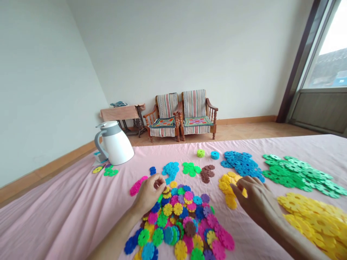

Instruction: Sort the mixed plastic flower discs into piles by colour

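Observation:
My left hand [150, 192] is over the upper left edge of a heap of mixed-colour plastic snowflake discs [177, 209]. Its fingers are curled in towards the thumb, and whatever they hold, if anything, is hidden. Over a small pile of yellow discs [227, 183], my right hand [256, 199] hangs with bent fingers and thumb apart; no disc shows between them. Small single-colour groups lie beyond the heap: pink [137, 185], dark blue [153, 170], light blue [170, 169], green [191, 169] and brown [207, 173].
Larger piles of blue [241, 163], green [300, 175] and yellow discs [317, 220] spread on the right. Two short stacks, lime [200, 153] and blue [215, 155], stand farther back. A white jug [118, 146] stands left on the pink cloth [76, 213], near a few loose discs [110, 171].

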The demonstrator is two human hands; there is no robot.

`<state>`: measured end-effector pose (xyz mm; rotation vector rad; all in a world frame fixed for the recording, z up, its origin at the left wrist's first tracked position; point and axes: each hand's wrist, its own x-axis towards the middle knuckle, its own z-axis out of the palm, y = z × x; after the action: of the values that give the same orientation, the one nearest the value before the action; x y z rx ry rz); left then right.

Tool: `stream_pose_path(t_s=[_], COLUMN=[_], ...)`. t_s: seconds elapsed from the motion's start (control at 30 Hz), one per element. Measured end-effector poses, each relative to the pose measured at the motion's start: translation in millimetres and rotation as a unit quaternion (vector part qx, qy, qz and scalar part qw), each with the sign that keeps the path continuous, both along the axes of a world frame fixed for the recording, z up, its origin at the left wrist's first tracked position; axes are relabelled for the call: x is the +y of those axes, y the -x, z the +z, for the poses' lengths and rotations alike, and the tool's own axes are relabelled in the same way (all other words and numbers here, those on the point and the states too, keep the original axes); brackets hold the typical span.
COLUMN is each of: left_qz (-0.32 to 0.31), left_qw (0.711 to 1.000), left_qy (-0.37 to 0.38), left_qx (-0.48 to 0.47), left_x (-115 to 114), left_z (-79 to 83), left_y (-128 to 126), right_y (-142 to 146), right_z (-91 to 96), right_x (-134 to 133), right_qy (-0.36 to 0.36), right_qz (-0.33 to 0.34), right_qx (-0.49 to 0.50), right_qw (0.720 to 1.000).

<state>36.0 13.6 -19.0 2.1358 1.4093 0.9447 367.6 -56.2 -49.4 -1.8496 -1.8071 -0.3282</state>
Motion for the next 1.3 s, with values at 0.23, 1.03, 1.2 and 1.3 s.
stream_pose_path(t_s=[0.23, 1.03, 1.2, 1.3], left_qz=[-0.030, -0.134, -0.084, -0.085], left_qw=[0.997, 0.985, 0.995, 0.995], left_qy=[-0.006, 0.035, 0.053, 0.053], left_qx=[0.066, 0.103, 0.017, -0.027], left_x=[6, -2, -6, -17], left_z=[-11.7, 6.4, 4.1, 5.3], left_y=[7, 12, -1, -16], right_y=[3, 13, 20, 32], right_z=[-4.4, -16.5, -17.3, -9.5], right_x=[0, -2, -4, -10], right_qy=[-0.004, 0.023, 0.033, 0.030], right_qz=[0.040, 0.105, 0.142, 0.223], right_qx=[0.022, 0.058, 0.091, 0.117], right_qw=[0.999, 0.993, 0.985, 0.967])
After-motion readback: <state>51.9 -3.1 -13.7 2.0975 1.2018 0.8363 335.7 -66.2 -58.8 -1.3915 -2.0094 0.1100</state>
